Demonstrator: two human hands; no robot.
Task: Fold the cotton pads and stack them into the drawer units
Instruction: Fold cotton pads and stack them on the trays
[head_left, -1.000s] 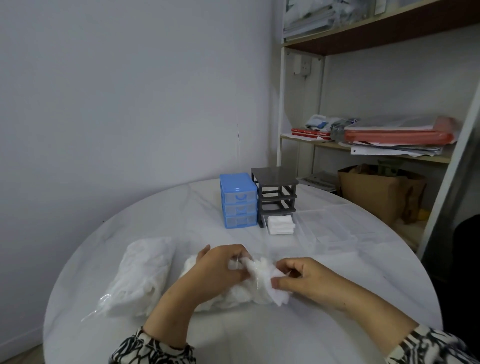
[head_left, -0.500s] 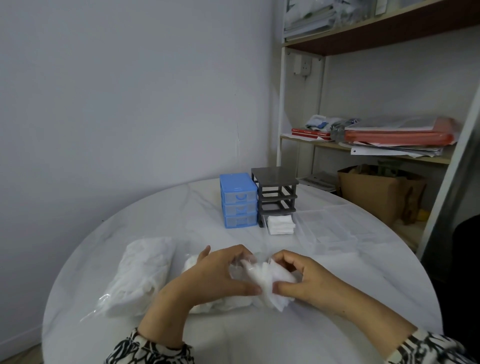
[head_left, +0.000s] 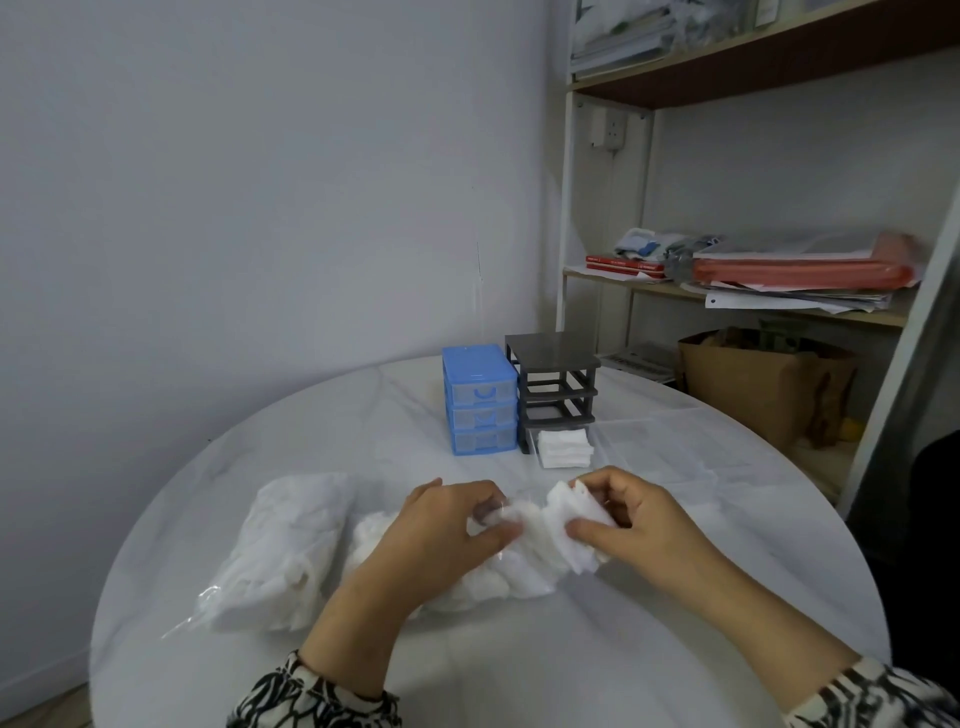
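Both hands, left hand (head_left: 457, 525) and right hand (head_left: 618, 525), pinched one cotton pad (head_left: 563, 525), mid-fold; small folded stack (head_left: 563, 448) in drawer (head_left: 531, 440); two bags (head_left: 291, 540) apparently remained.

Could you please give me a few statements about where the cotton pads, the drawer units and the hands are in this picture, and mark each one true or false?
1. Both hands hold the same cotton pad above the table. True: the left hand and right hand each pinch it.
2. The blue drawer unit stands to the right of the dark grey drawer unit. False: it stands to its left, beside it.
3. A stack of folded pads lies in front of the dark grey unit. True.
4. The dark grey unit has all its drawers in. False: its upper slots are open frames.
5. A plastic bag of pads lies left of the hands. True.
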